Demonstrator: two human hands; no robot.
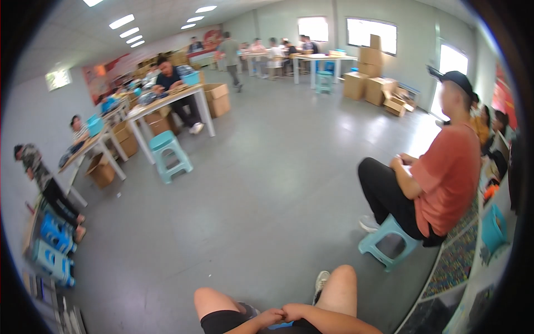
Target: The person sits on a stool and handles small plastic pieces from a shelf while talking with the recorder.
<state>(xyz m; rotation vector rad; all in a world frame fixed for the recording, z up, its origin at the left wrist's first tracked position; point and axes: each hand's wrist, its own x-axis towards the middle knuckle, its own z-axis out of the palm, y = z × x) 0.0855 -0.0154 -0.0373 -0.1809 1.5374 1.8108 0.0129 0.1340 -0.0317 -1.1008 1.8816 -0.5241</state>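
I am seated, with my bare knees and black shorts at the bottom of the head view. In front of my lap, my left hand point(270, 318) is closed, its fingers curled in. Pressed against it is my right hand point(291, 312), closed as well, its forearm coming in from the lower right. Whatever the fingers hold, if anything, is too small or hidden to make out. A little blue shows just below the hands.
To my right a person in an orange-red shirt point(451, 172) sits on a pale green stool point(389, 245). Another stool point(168, 156) stands by a worktable point(161, 100) at the left. Stacked blue stools point(53, 250) line the left wall; cardboard boxes point(370, 75) stand at the back right.
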